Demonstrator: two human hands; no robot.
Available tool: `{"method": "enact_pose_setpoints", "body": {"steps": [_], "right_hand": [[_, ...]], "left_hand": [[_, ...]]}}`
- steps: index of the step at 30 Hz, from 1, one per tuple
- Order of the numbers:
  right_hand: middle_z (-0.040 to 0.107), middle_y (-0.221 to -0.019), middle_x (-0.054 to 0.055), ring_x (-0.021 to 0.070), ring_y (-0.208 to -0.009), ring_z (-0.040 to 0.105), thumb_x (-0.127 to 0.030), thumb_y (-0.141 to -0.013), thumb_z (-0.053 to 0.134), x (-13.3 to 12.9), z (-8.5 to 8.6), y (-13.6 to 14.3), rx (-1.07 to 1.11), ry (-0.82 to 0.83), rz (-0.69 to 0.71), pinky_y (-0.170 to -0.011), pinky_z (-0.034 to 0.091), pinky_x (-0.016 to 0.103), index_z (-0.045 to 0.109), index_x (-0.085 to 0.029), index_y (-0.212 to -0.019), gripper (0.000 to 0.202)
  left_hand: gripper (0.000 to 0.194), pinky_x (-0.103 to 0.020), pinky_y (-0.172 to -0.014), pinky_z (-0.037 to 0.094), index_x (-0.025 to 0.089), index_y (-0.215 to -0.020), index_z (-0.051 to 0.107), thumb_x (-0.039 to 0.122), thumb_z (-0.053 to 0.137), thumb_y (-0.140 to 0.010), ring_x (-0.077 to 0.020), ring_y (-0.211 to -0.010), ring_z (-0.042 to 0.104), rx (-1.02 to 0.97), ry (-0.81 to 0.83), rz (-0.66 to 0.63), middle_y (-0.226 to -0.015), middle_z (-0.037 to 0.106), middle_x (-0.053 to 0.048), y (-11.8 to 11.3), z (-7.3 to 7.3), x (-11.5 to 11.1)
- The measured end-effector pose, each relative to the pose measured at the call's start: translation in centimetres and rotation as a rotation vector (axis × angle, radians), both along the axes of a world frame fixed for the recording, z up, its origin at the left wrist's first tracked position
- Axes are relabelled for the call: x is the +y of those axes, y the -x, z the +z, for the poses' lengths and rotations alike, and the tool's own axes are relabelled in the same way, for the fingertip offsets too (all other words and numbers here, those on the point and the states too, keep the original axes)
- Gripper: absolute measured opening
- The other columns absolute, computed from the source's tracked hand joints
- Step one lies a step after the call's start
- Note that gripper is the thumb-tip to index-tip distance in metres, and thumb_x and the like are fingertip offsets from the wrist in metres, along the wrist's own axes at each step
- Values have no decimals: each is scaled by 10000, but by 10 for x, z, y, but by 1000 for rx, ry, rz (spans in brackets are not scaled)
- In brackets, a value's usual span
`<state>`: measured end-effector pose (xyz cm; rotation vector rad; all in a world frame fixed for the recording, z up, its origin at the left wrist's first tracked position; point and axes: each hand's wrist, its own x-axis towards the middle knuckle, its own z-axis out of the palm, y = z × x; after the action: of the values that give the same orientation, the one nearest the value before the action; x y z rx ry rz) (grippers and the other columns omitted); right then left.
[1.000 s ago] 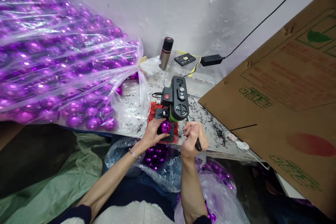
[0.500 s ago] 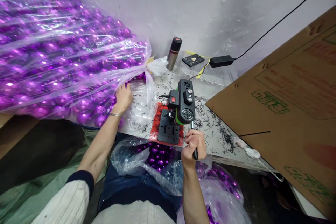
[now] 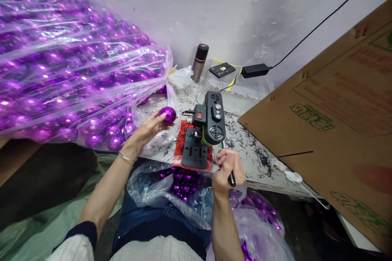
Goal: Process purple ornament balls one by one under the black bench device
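Observation:
A shiny purple bauble (image 3: 167, 115) is pinched in the fingers of my left hand (image 3: 149, 129), above the table and left of a small black press machine (image 3: 215, 117). My right hand (image 3: 228, 170) is wrapped round the machine's lever handle (image 3: 232, 179), at its front right. The machine's slotted black base plate (image 3: 194, 153) rests on a red mat (image 3: 180, 138). Behind my left hand lies a large clear bag (image 3: 92, 77) packed with purple baubles, its neck tied. Another open plastic bag (image 3: 147, 183) with purple baubles sits on my lap.
A steel flask (image 3: 200, 63), a dark phone-like slab (image 3: 222, 69) and a black power adapter (image 3: 255, 70) stand along the wall. A big cardboard box (image 3: 330, 130) fills the right side. Black scraps (image 3: 260, 155) litter the table (image 3: 241, 167). More bagged baubles (image 3: 263, 210) hang below the edge.
My left hand has come out from beside the tied bag and moved right, now with a bauble in its fingers. My right hand has stayed on the lever, which has shifted slightly.

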<state>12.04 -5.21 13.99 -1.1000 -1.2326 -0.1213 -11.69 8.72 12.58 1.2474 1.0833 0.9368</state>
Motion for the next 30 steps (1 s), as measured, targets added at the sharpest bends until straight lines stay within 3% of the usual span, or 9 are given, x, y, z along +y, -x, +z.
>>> {"method": "enact_pose_setpoints", "body": {"steps": [2,5,10,13,17,21,27,30], "right_hand": [[498,-601,-41,140,-621,599,-251,-1113,483,2,12,2,41,20,-11,-580,410,305,507,-241,-662,453],[475,-592,-45,135,-614,589,-288,-1122,487,5,25,5,91,63,-11,-567,412,297,486,-245,-649,475],[481,-601,-46,129,-629,591,-276,-1123,492,4,28,4,92,71,13,-600,449,292,494,-243,-661,463],[498,-620,-39,134,-650,602,-267,-1120,486,1,26,2,67,91,22,-614,465,296,495,-246,-672,449],[515,-639,-35,141,-674,614,-248,-1116,480,-2,23,1,49,105,28,-643,486,304,496,-249,-688,428],[541,-656,-32,134,-680,619,-223,-1114,476,-2,22,2,47,82,42,-643,484,298,513,-243,-701,415],[564,-661,-26,144,-674,629,-224,-1109,471,-3,17,0,13,81,27,-624,478,309,527,-241,-704,409],[561,-654,-29,145,-667,627,-219,-1105,472,-4,16,0,7,74,12,-623,473,313,529,-242,-704,406]], "left_hand": [[545,-441,-912,695,184,-1446,664,520,680,-1018,-277,-1053,815,-144,60,-55,-1295,794,-170,-13,-13,-23],[585,-401,-904,695,211,-1454,675,566,704,-990,-281,-1104,808,-151,45,-74,-1330,796,-146,-35,-37,-48],[655,-426,-1022,656,224,-1468,658,565,791,-925,-291,-1202,784,102,-183,-35,-1334,802,-118,-71,-76,-65],[598,-474,-1061,626,233,-1400,702,533,844,-903,-316,-1207,778,330,-365,-34,-1313,809,-112,-80,-90,-69],[560,-474,-1028,627,228,-1376,702,503,861,-914,-321,-1138,794,486,-544,-66,-1216,827,-108,-85,-95,-71],[568,-482,-1062,620,223,-1391,667,486,860,-926,-329,-1188,781,524,-652,-85,-1260,803,-121,-92,-94,-71],[586,-496,-1075,620,245,-1437,629,373,870,-919,-329,-1230,756,515,-673,-7,-1323,757,-126,-104,-104,-72],[623,-513,-1096,607,247,-1442,639,366,896,-888,-341,-1263,740,503,-676,-34,-1351,743,-133,-105,-110,-72]]}}
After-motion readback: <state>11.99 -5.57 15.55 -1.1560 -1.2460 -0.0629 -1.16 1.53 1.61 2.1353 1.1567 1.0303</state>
